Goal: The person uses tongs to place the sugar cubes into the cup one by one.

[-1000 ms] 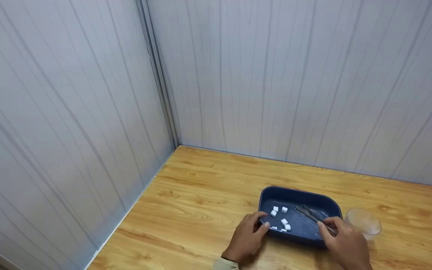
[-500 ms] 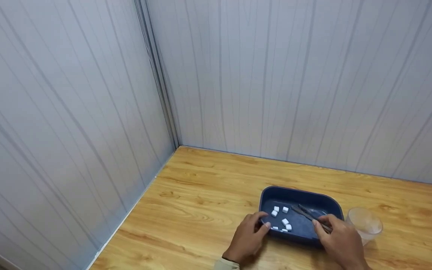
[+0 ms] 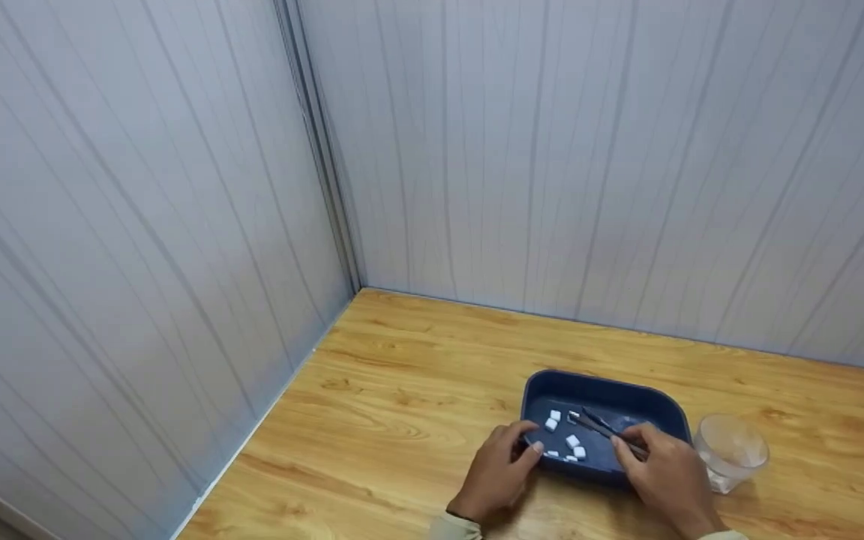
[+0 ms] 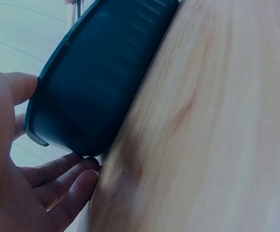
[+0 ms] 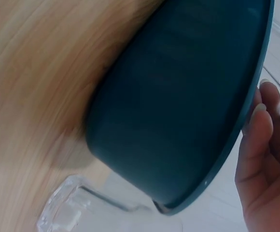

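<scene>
Slid the tweezers (image 3: 613, 436) toward nine o'clock, pinched in the right hand (image 3: 668, 471), prongs slightly parted at one white cube (image 3: 572, 414). Gripped the nine-o'clock end of the dark blue tray (image 3: 604, 389) with the left hand (image 3: 499, 469). Counted seven visible cubes (image 3: 573, 441) inside, mostly toward that end, and one clear glass (image 3: 733, 448) at three o'clock. Had a wood-grain table (image 3: 402, 405) beneath, two pale walls (image 3: 589, 165) beyond.

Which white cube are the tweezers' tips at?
The lone cube, right of the far pair in the head view: the tweezers overlap it there, while the other cubes lie clear of them.
</scene>
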A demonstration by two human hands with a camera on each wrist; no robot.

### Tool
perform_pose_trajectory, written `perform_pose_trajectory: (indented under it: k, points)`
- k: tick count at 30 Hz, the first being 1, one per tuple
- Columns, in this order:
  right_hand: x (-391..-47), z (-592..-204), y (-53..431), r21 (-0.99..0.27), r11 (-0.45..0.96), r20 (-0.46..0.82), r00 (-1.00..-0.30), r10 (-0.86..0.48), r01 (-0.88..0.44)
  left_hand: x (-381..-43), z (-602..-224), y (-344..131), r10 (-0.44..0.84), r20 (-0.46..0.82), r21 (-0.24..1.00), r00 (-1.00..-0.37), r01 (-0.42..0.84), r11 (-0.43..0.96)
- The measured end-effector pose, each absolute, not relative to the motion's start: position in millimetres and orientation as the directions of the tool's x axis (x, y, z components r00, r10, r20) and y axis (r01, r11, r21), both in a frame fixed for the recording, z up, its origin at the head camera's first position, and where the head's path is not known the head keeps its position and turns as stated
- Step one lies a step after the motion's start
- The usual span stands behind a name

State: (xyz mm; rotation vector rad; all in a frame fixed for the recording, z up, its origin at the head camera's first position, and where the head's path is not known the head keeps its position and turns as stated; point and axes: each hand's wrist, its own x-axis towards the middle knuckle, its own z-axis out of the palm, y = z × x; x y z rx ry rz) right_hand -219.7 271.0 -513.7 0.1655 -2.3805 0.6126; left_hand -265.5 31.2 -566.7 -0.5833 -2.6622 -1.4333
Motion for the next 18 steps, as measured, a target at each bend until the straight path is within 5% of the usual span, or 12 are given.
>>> perform_pose_trajectory:
  k: [18]
  points:
    - [-229.1,-515.5,257.6,-0.408,0.882,0.522,-0.853,0.013,-0.236,-265.6,-564.6,31.5,0.293,0.239,0.789,-0.926,0.361,0.497]
